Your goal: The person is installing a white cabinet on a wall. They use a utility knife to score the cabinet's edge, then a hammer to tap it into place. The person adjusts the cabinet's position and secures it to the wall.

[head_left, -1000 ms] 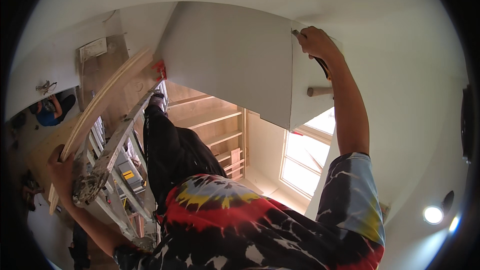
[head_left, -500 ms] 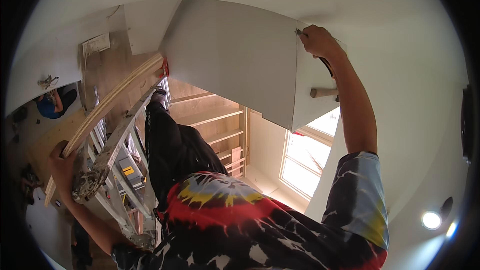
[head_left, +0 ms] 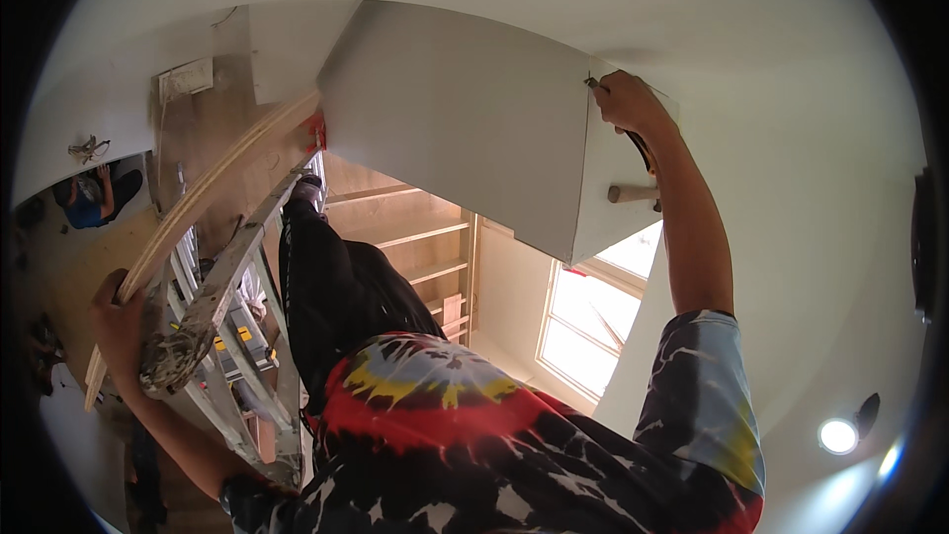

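My right hand (head_left: 629, 102) is raised at the upper right, closed round pliers (head_left: 641, 150) with curved black-and-orange handles. Their dark tip meets the edge of a large pale grey panel (head_left: 455, 119); the rest is hidden by my fingers. Below that hand a wooden handle (head_left: 633, 194), perhaps a hammer's, juts out beside my forearm, its far end mostly hidden. At the lower left my left hand (head_left: 117, 321) grips a long plywood strip (head_left: 222, 168) near its lower end. The strip slants up toward the panel's left corner, alongside a worn metal stepladder (head_left: 232, 277).
My foot (head_left: 309, 193) is on the ladder. Wooden shelving (head_left: 425, 232) and a bright window (head_left: 588, 326) lie beneath the panel. Another person (head_left: 89, 200) is low at the far left. A toolbox (head_left: 242, 336) shows through the ladder. A lit lamp (head_left: 838, 436) is at lower right.
The view has shifted slightly. My right hand and the pliers sit a little lower in the picture, still at the panel edge. My left hand keeps its grip on the plywood strip.
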A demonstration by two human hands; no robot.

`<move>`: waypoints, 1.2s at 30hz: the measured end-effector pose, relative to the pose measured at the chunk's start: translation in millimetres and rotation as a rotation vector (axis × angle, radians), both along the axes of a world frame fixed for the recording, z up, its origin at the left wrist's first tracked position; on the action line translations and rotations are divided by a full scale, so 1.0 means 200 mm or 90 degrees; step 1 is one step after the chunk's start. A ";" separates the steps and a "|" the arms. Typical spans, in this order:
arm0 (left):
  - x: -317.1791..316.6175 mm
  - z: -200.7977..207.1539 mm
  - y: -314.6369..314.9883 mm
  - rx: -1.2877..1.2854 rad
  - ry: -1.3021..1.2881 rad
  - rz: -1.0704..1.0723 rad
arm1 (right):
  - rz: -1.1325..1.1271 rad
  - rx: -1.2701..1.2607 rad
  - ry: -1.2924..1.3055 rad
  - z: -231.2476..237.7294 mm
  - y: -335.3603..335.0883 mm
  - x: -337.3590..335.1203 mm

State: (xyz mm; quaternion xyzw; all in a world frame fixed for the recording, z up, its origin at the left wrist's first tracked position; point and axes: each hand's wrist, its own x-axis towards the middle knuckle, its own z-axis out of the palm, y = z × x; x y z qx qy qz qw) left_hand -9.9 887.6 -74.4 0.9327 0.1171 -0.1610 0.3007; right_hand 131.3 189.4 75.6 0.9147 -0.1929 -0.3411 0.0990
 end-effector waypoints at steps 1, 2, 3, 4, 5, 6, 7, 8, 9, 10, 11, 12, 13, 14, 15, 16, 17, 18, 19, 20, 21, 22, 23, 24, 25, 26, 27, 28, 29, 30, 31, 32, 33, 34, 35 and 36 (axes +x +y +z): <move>0.00 0.00 0.00 -0.002 -0.002 0.008 | 0.003 0.005 0.008 -0.01 0.00 0.00; 0.01 0.00 0.00 -0.011 0.004 0.007 | 0.000 0.010 0.019 -0.01 0.00 -0.01; 0.01 0.00 0.00 -0.010 0.020 0.018 | -0.007 -0.004 0.031 -0.02 0.00 -0.01; 0.01 0.01 0.00 0.009 -0.001 -0.001 | -0.010 -0.017 0.031 -0.01 0.01 -0.01; 0.01 0.01 0.00 0.033 -0.010 -0.021 | 0.009 0.008 0.010 -0.01 0.01 -0.01; 0.01 0.01 0.00 0.062 0.008 -0.032 | -0.029 -0.012 0.020 0.00 0.01 0.00; 0.01 0.02 0.00 0.045 0.007 -0.029 | -0.027 0.007 0.007 0.01 0.01 -0.01; 0.01 0.02 0.00 0.033 0.022 -0.011 | -0.030 -0.009 -0.007 0.01 0.02 -0.02; 0.01 0.02 0.00 0.023 0.044 0.003 | -0.017 0.019 -0.015 0.03 0.01 -0.03; 0.00 0.02 -0.01 0.021 0.054 0.005 | -0.026 0.020 -0.017 0.03 0.02 -0.05; 0.01 0.02 0.00 0.021 0.060 0.000 | -0.065 -0.013 -0.006 0.04 0.02 -0.06; 0.01 0.02 0.00 0.019 0.061 -0.006 | -0.028 0.009 -0.015 0.04 0.02 -0.07; 0.02 0.02 0.00 0.016 0.052 -0.016 | -0.013 -0.005 -0.004 0.04 0.02 -0.07; 0.02 0.01 0.00 0.012 0.046 -0.028 | 0.014 0.001 0.004 0.03 0.02 -0.08; 0.02 0.01 0.00 0.013 0.047 -0.033 | -0.006 -0.015 0.010 0.02 0.02 -0.08; 0.02 0.02 0.00 0.010 0.038 -0.029 | -0.006 -0.006 0.000 0.02 0.02 -0.08; 0.02 0.02 0.00 0.008 0.033 -0.027 | 0.009 0.040 -0.027 0.02 0.02 -0.08; 0.02 0.02 0.00 0.002 0.043 -0.030 | -0.010 0.009 -0.008 0.02 0.01 -0.08; 0.02 0.02 0.00 0.005 0.031 -0.039 | -0.009 0.015 -0.004 0.01 0.01 -0.07; 0.02 0.02 0.00 0.007 0.024 -0.037 | 0.002 0.022 -0.005 0.02 0.01 -0.07; 0.01 0.02 0.00 0.008 0.020 -0.029 | 0.012 0.028 -0.008 0.02 0.02 -0.07; 0.00 0.02 0.00 0.011 0.019 -0.011 | 0.019 0.034 -0.006 0.02 0.02 -0.07; 0.00 0.01 0.00 0.009 0.028 -0.003 | -0.006 -0.006 0.018 0.03 0.02 -0.08; 0.00 0.01 0.00 0.007 0.039 0.002 | 0.012 0.040 0.002 0.03 0.03 -0.09; 0.00 0.01 0.00 0.007 0.023 0.000 | 0.004 0.040 -0.001 0.04 0.04 -0.09; 0.00 0.00 0.01 0.006 0.008 -0.010 | -0.004 0.064 -0.005 0.04 0.05 -0.10; 0.00 0.00 0.01 0.005 0.007 -0.018 | -0.014 0.025 0.009 0.04 0.06 -0.11; 0.00 0.00 0.01 0.006 0.003 -0.023 | -0.009 0.014 0.010 0.04 0.06 -0.12; 0.01 0.00 0.01 0.004 0.003 -0.024 | 0.025 0.040 -0.021 0.04 0.07 -0.13; 0.01 0.00 0.01 0.008 0.018 -0.012 | -0.015 0.023 -0.027 0.05 0.07 -0.13; 0.01 0.01 0.01 0.004 0.009 -0.012 | -0.019 0.045 -0.058 0.05 0.07 -0.14; 0.01 0.01 0.01 0.006 0.016 -0.003 | -0.032 0.031 -0.099 0.06 0.06 -0.14; 0.01 0.01 0.00 -0.004 0.021 -0.016 | -0.018 0.045 -0.098 0.06 0.05 -0.14; 0.01 0.02 0.00 0.018 0.029 -0.021 | 0.007 0.083 -0.080 0.06 0.04 -0.14; 0.02 0.02 0.00 0.026 0.018 -0.034 | 0.010 0.076 -0.067 0.06 0.03 -0.13; 0.02 0.02 -0.01 0.035 0.011 -0.035 | 0.021 0.076 -0.065 0.06 0.02 -0.13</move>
